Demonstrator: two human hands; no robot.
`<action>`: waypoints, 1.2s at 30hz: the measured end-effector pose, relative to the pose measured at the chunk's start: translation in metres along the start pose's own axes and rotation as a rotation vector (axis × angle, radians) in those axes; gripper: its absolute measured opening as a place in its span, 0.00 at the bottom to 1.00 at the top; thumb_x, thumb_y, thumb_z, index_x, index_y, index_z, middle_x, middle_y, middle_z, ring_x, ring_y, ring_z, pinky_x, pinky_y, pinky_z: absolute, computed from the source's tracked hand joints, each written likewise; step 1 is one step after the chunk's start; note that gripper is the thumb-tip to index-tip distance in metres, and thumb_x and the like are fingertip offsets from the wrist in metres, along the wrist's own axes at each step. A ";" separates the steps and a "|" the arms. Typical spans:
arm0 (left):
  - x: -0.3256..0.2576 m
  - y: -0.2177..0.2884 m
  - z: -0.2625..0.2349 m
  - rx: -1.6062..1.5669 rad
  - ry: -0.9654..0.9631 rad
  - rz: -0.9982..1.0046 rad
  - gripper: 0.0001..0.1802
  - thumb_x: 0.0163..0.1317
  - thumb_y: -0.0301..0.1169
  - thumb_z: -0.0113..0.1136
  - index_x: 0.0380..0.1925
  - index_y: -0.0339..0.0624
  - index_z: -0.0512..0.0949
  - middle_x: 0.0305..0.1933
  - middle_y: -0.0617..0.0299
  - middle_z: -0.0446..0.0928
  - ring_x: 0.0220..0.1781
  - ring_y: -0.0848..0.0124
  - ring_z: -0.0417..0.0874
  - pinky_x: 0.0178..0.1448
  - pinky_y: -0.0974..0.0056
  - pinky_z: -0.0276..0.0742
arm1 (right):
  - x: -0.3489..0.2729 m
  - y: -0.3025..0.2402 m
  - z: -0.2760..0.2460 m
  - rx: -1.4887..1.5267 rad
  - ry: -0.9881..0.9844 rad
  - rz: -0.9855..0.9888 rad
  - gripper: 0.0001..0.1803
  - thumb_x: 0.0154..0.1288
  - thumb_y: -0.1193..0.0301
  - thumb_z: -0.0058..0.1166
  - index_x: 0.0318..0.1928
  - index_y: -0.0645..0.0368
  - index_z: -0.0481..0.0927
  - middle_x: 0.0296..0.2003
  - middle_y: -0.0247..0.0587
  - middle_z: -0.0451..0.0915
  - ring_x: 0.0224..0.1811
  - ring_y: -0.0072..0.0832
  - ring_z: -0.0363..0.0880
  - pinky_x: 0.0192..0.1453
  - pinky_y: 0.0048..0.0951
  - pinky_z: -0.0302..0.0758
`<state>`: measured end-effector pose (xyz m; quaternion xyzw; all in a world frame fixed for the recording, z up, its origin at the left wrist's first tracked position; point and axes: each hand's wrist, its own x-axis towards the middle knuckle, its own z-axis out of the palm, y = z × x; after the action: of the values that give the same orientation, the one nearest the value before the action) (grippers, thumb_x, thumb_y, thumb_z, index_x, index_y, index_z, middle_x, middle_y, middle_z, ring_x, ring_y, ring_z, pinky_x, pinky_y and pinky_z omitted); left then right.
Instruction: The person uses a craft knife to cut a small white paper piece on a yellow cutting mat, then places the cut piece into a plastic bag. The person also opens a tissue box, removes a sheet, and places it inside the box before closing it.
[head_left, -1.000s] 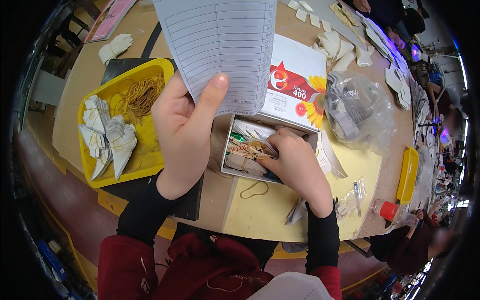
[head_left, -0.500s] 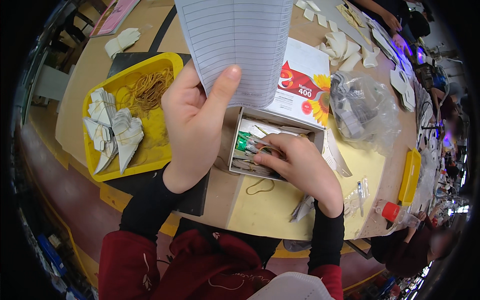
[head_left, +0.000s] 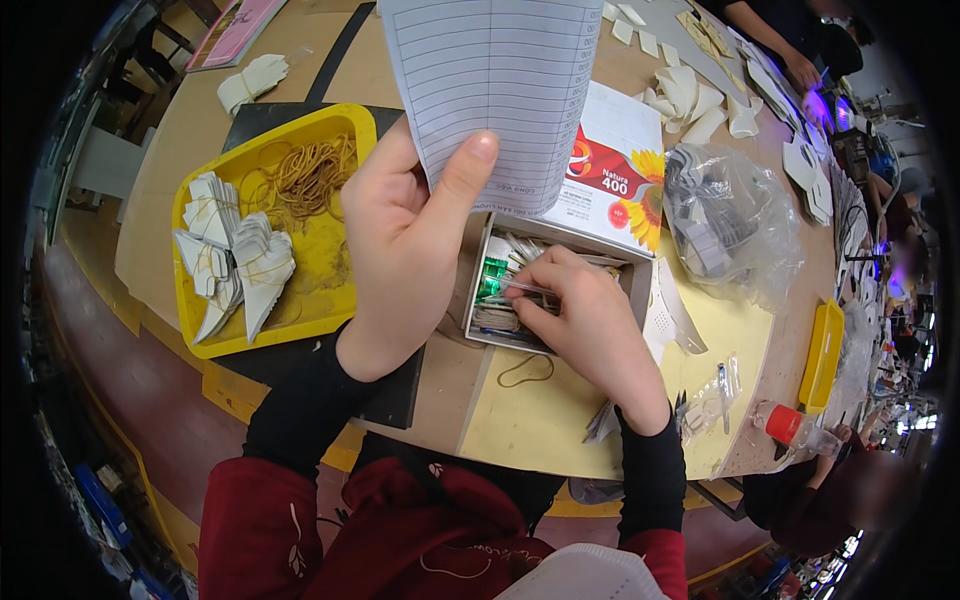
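Note:
A lined paper sheet (head_left: 500, 100) printed as a table is pinched in my left hand (head_left: 420, 240), thumb on its face, held up over the table. My right hand (head_left: 590, 310) reaches into a small open cardboard box (head_left: 640, 290), its thumb and fingertips closed on a thin, clear, pen-like stick (head_left: 525, 288). Around those fingers lie a green item (head_left: 492, 276) and several thin pale pieces. The box's white, red and yellow lid (head_left: 610, 130) stands folded back, partly hidden by the sheet.
On the left, a yellow tray (head_left: 190, 330) holds rubber bands (head_left: 315, 178) and banded bundles of white pieces (head_left: 262, 265). A clear plastic bag (head_left: 735, 225) of grey pieces lies right of the box. A red-labelled bottle (head_left: 785, 425) rests at the right edge; other people work beyond.
My right hand's fingers have drawn together around a clear stick among the box's contents. The sheet and my left hand have shifted slightly right in the view.

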<state>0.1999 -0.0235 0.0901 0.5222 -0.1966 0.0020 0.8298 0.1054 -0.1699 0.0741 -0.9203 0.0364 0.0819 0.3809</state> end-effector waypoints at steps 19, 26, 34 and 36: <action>0.001 -0.001 -0.002 0.000 -0.012 0.008 0.13 0.72 0.27 0.56 0.50 0.29 0.76 0.47 0.59 0.82 0.47 0.78 0.79 0.53 0.71 0.74 | 0.001 -0.002 -0.002 -0.131 0.164 0.034 0.09 0.65 0.67 0.57 0.41 0.57 0.83 0.27 0.49 0.83 0.32 0.48 0.83 0.40 0.46 0.79; 0.000 -0.001 0.001 -0.009 -0.015 -0.003 0.13 0.72 0.27 0.56 0.50 0.29 0.76 0.47 0.58 0.82 0.47 0.78 0.79 0.54 0.71 0.73 | 0.005 0.004 0.015 -0.478 0.216 0.134 0.12 0.64 0.64 0.60 0.45 0.52 0.85 0.24 0.50 0.83 0.28 0.47 0.83 0.37 0.42 0.79; 0.000 -0.002 0.000 0.031 -0.007 0.001 0.13 0.72 0.28 0.57 0.50 0.29 0.76 0.46 0.59 0.82 0.47 0.78 0.79 0.53 0.71 0.73 | 0.006 0.007 0.017 -0.495 0.160 0.139 0.09 0.60 0.66 0.60 0.38 0.54 0.85 0.24 0.49 0.83 0.30 0.45 0.84 0.36 0.42 0.79; 0.000 -0.002 -0.001 0.046 -0.002 0.005 0.13 0.71 0.28 0.57 0.50 0.29 0.76 0.47 0.59 0.82 0.47 0.78 0.79 0.54 0.71 0.73 | 0.004 0.009 0.016 -0.423 0.190 0.074 0.07 0.59 0.68 0.59 0.35 0.57 0.83 0.24 0.49 0.82 0.28 0.47 0.83 0.35 0.44 0.79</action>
<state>0.2008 -0.0235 0.0880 0.5405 -0.1985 0.0079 0.8175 0.1063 -0.1649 0.0562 -0.9812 0.0878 0.0147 0.1710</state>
